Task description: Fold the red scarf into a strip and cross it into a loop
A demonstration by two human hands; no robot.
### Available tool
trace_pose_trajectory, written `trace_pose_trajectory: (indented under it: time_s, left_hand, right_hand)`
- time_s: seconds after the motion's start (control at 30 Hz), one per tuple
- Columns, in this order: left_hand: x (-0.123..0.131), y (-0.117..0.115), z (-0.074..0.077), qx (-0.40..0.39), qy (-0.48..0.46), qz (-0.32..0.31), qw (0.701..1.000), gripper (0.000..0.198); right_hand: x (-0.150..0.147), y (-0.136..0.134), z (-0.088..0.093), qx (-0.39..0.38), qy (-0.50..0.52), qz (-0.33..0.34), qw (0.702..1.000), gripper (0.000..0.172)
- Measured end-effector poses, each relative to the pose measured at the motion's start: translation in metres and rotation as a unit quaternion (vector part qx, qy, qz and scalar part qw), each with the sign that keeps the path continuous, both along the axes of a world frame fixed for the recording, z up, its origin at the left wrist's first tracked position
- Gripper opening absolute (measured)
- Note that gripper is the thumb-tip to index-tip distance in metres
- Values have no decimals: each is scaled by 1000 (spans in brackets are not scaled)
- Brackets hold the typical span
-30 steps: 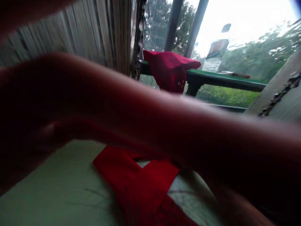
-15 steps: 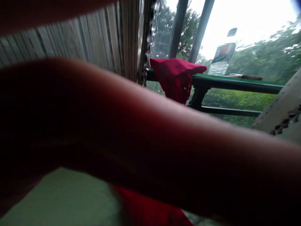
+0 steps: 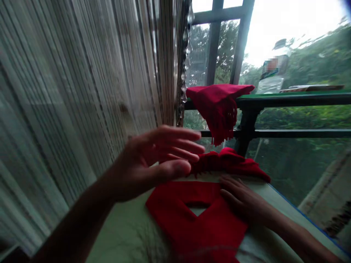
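**Left hand:** My left hand (image 3: 149,164) is floating in the lower middle of the picture. It is open, with the fingers spread a little, just above the cloth, and it is not pinching anything.

**Right hand:** My right hand (image 3: 241,199) is lying flat and pressing down on the far edge of the cloth, at the lower right.

**Red scarf:** A soft red woolly scarf (image 3: 192,223) is lying on a pale green cover (image 3: 123,233) at the bottom middle. It is folded with a small gap in it, and its fringed end (image 3: 227,162) is bunching up.

**Step:** I seem to be smoothing the scarf. The lumpy fringe looks like it needs patting flat.

**Behind:** A second red fringed scarf (image 3: 219,106) is hanging over a green railing (image 3: 296,99), near a clear plastic bottle (image 3: 271,76). A pale string curtain (image 3: 82,91) is hanging at the left.
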State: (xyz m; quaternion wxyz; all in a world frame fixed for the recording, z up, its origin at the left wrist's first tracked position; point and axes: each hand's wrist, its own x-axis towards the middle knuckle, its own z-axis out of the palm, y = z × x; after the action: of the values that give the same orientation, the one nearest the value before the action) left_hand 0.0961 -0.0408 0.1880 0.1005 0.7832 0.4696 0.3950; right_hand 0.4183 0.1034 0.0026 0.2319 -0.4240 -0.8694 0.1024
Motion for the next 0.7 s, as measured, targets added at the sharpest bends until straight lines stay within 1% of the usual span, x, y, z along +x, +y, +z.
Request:
trace_pose_trajectory:
  time_s: [0.03, 0.07, 0.1, 0.13, 0.17, 0.2, 0.23, 0.27, 0.3, 0.33, 0.37, 0.47, 0.53, 0.6, 0.63, 0.7]
  left_hand:
    - [5, 8, -7, -16, 8, -26, 1000, 38]
    - [8, 19, -19, -34, 32, -44, 998, 38]
    - [11, 30, -36, -54, 64, -44, 995, 38]
    - [11, 40, -55, -60, 141, -30, 988, 37]
    - [11, 48, -75, -72, 169, -28, 983, 36]
    - [8, 53, -94, -87, 188, -17, 978, 40]
    - [5, 56, -111, -113, 224, 14, 968, 45]
    - [0, 55, -125, -138, 250, 39, 958, 48]
    - [-6, 54, -135, -154, 271, 48, 949, 51]
    - [-11, 52, -141, -163, 285, 55, 943, 53]
    - [-17, 50, -143, -166, 291, 57, 941, 54]
    - [-27, 50, -141, -161, 288, 58, 942, 55]
    - [-27, 53, -140, -160, 290, 71, 941, 55]
    - [-23, 55, -143, -135, 295, 91, 941, 54]
    - [-21, 55, -146, -117, 297, 94, 943, 54]
    - [-17, 55, -151, -96, 297, 78, 947, 54]
  right_hand:
    - [-2, -1, 1, 11, -7, 8, 1000, 66]
    - [-4, -3, 2, 16, -14, 16, 1000, 66]
    - [-7, -5, 4, 14, -21, 19, 999, 66]
    - [-9, -8, 6, 6, -30, 21, 999, 67]
    - [-11, -11, 7, -3, -38, 21, 999, 68]
    - [-13, -13, 8, -12, -44, 22, 999, 69]
    - [-14, -14, 8, -18, -48, 22, 998, 69]
    - [-15, -14, 8, -20, -50, 24, 998, 68]
    - [-15, -13, 7, -18, -49, 25, 998, 66]
    - [-14, -11, 5, -16, -46, 23, 999, 65]
    - [-13, -9, 4, -15, -42, 17, 999, 63]
    - [-9, -3, 2, -18, -32, -13, 999, 58]
    - [-7, -2, 3, -18, -31, -33, 999, 55]
    - [-8, -6, 7, -6, -30, -43, 999, 53]
    - [-9, -8, 8, -1, -28, -38, 999, 53]
    - [-14, -12, 11, -3, -34, -3, 999, 56]
